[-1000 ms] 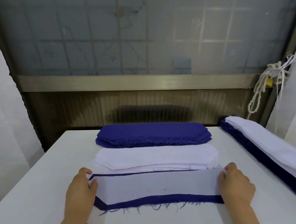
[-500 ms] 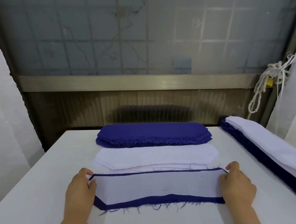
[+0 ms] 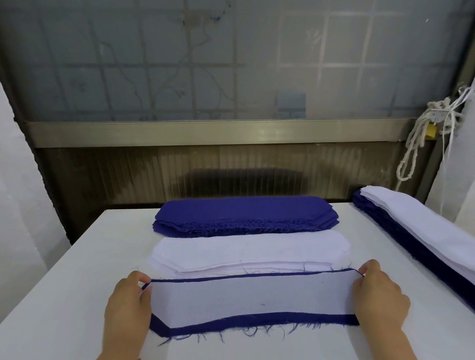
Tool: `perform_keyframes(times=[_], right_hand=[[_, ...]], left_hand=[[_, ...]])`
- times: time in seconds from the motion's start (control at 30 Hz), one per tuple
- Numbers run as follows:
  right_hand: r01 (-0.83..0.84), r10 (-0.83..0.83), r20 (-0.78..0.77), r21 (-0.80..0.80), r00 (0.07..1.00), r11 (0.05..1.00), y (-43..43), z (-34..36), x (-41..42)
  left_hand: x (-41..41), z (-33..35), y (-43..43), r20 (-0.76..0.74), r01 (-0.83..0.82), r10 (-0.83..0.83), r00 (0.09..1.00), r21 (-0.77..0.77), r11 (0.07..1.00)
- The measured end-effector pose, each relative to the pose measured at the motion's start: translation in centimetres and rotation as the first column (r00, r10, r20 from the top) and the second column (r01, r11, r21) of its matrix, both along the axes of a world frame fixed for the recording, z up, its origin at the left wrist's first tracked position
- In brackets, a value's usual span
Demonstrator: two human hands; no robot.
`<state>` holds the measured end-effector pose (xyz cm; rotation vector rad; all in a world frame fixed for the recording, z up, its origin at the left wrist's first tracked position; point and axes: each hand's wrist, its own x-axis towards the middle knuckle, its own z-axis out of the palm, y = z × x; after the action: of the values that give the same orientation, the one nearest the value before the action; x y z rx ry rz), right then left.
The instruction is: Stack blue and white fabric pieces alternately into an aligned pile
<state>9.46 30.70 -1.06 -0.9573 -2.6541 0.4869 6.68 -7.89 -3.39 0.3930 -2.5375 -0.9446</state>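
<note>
A white fabric piece lies on top of a blue fabric piece near the front of the white table; blue shows along its near and far edges. My left hand pinches the left end of the pair. My right hand pinches the right end. Behind them lies a stack of white pieces, and behind that a stack of blue pieces with frayed edges.
A long pile of white over blue fabric runs along the table's right side. A dark ribbed wall panel and a frosted window rise behind the table. A knotted white rope hangs at the right.
The white piece has slid a little toward me on the blue one, so a thin blue strip now shows along the whole far edge. Both hands stay at the ends.
</note>
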Motion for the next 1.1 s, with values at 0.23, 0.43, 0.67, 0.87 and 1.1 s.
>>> perform_keyframes(times=[0.23, 0.43, 0.67, 0.87, 1.1], right_hand=[[0.046, -0.023, -0.166, 0.133, 0.986, 0.990, 0.0, -0.5, -0.2], [-0.396, 0.460, -0.280, 0.257, 0.843, 0.882, -0.9, -0.5, -0.9], [-0.606, 0.610, -0.156, 0.076, 0.777, 0.792, -0.8, -1.5, -1.2], [-0.596, 0.603, -0.137, 0.088, 0.786, 0.798, -0.7, -1.6, -1.4], [-0.564, 0.574, -0.134, 0.106, 0.808, 0.819, -2.0, 0.2, -3.5]], left_hand=[[0.7, 0.6, -0.1, -0.068, -0.035, 0.024, 0.997, -0.159, 0.987], [1.1, 1.2, 1.6, -0.124, 0.345, -0.349, 0.929, -0.056, 0.937], [1.2, 0.7, 1.6, -0.015, 0.494, -0.494, 0.869, -0.028, 0.869], [1.2, 0.8, 1.7, 0.013, 0.499, -0.499, 0.866, -0.051, 0.865], [-1.0, 2.6, 2.3, 0.116, 0.449, -0.434, 0.893, -0.166, 0.878]])
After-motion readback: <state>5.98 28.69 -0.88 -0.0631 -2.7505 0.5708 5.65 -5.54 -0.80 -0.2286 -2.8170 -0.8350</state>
